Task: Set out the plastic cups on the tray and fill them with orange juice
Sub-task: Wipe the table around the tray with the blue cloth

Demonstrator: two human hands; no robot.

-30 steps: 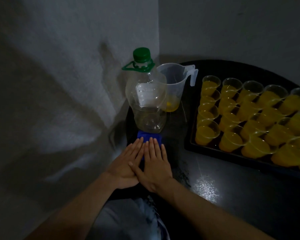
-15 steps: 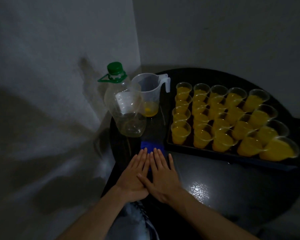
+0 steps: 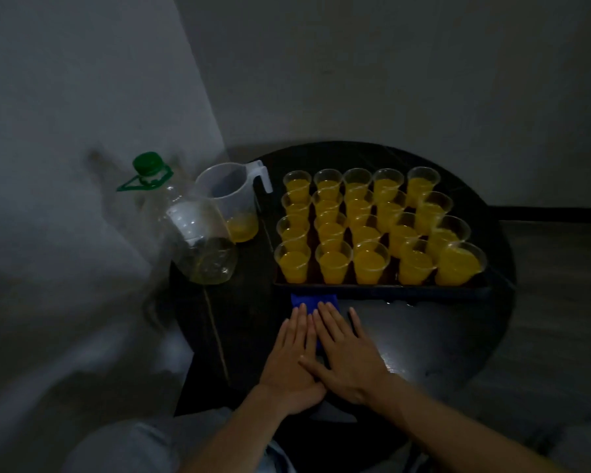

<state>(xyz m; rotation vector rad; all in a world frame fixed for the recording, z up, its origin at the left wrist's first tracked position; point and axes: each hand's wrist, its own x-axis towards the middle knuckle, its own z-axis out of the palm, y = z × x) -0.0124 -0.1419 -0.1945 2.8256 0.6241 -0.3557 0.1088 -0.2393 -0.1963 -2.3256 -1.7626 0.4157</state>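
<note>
Both hands and the blue cloth (image 3: 313, 299) have slid from before the bottle (image 3: 191, 233) to the tray's (image 3: 382, 291) front edge, near its left corner. Left hand (image 3: 292, 356) and right hand (image 3: 348, 353) lie flat on the cloth with fingers straight, side by side. Plastic cups (image 3: 369, 230) stand in rows on the tray, all holding orange juice. The jug (image 3: 234, 203) stands just left of the tray.

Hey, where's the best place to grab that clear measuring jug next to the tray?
Probably take the jug by its handle, which juts from the rim toward the tray. Come from above with the right hand: the bottle crowds its left, filled cups its right.
</note>
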